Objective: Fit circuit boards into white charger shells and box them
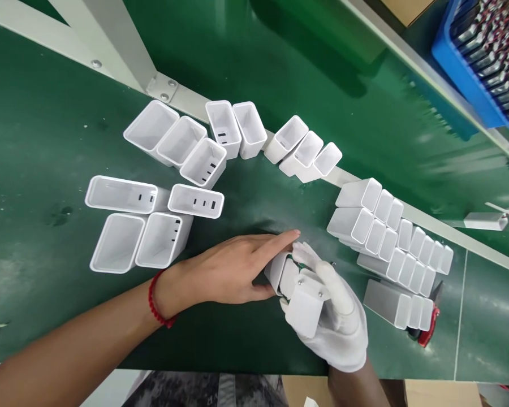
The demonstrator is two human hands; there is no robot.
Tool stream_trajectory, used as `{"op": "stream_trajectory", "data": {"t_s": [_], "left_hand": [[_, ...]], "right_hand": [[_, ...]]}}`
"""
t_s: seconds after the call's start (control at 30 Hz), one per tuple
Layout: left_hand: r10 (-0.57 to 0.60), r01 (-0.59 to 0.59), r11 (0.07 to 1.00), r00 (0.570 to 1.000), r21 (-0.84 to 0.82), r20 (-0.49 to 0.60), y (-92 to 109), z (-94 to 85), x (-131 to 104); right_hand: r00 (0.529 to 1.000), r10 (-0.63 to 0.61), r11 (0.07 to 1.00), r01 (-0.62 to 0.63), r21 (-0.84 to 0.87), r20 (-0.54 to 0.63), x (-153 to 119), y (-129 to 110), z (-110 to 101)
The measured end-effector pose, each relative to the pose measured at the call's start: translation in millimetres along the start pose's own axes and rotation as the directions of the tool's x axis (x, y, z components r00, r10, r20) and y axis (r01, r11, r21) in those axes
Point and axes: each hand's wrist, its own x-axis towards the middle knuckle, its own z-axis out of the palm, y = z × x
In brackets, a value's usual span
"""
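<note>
My left hand (233, 271), bare with a red bead bracelet at the wrist, is closed around a small white plastic case (275, 272) above the bench. My right hand (343, 328), in a white glove, grips a white plastic insert (305, 305) with two small screws and a bit of green circuit board. The insert's far end sits at the mouth of the case; how deep it goes is hidden by my fingers. Left of my hands stand several open white cases (159, 240), some with dark port slots inside.
More open white cases (244, 130) line the back rail. Stacked white cases (385, 302) lie at the right beside a red-handled tool (429, 328). A blue bin (462, 73) of wired parts sits at upper right. A metal post (110, 45) rises at upper left.
</note>
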Motion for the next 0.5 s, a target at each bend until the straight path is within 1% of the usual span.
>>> {"op": "stream_trajectory", "data": {"t_s": [0.07, 0.1, 0.2, 0.27, 0.3, 0.33, 0.4, 0.5], "left_hand": [[-0.018, 0.018, 1.000, 1.000, -0.008, 0.003, 0, 0.0, 1], [-0.028, 0.028, 1.000, 1.000, -0.011, 0.004, 0, 0.0, 1], [-0.031, 0.031, 0.999, 0.999, -0.027, 0.010, 1, 0.2, 3], [-0.026, 0.027, 0.998, 0.999, -0.051, 0.020, 1, 0.0, 4], [-0.034, 0.036, 0.997, 0.999, -0.065, 0.028, 1, -0.5, 4], [-0.048, 0.051, 0.996, 0.998, -0.076, 0.036, 2, -1.6, 4], [-0.074, 0.078, 0.993, 0.996, -0.094, 0.038, 4, -5.7, 4], [-0.032, 0.034, 0.990, 0.999, -0.136, 0.019, 11, -14.2, 5]], "right_hand": [[0.999, -0.038, 0.999, 0.038, -0.024, -0.011, 0, -1, 2], [1.000, -0.015, 1.000, 0.015, 0.005, 0.006, 0, -1, 3], [0.986, 0.148, 0.975, -0.159, 0.156, 0.083, -1, 2, 4], [0.964, 0.237, 0.947, -0.256, 0.195, 0.117, -1, 4, 3], [0.957, 0.264, 0.937, -0.283, 0.204, 0.118, 0, 5, 2], [0.954, 0.276, 0.934, -0.296, 0.200, 0.122, 0, 6, 1], [0.955, 0.257, 0.949, -0.279, 0.147, 0.151, 2, 6, -1], [0.946, 0.224, 0.974, -0.227, -0.015, 0.233, 6, 5, -2]]}}
